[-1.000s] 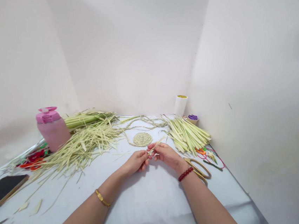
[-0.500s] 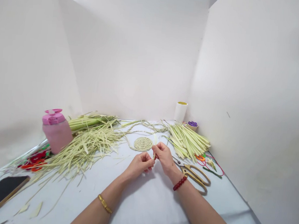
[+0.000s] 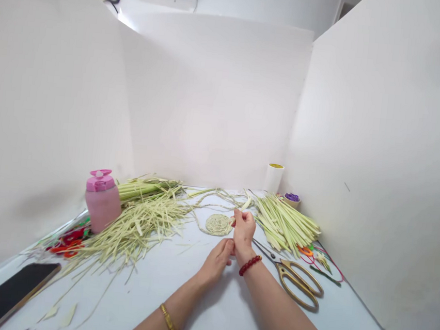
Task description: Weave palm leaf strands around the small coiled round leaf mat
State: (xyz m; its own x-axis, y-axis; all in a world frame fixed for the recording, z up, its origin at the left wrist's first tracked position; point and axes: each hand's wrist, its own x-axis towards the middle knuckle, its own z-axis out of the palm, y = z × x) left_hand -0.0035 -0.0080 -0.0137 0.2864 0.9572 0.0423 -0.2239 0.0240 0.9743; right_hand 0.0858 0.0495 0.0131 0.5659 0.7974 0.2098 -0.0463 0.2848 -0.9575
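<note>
Right hand (image 3: 244, 231) has shifted forward, pinching a pale-green flat plant strip (image 3: 246, 203), I judge for fine control; left hand (image 3: 216, 259) curled, grip I can't tell.

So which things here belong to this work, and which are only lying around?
Seemingly in the work:
pale strip at the right hand
coiled disc
braided cord
loose strips
stalk bundle
scissors

Probably just lying about:
pink bottle
phone
white cylinder

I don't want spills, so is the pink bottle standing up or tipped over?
Standing up: the pink bottle has its lid at the very top.
</note>
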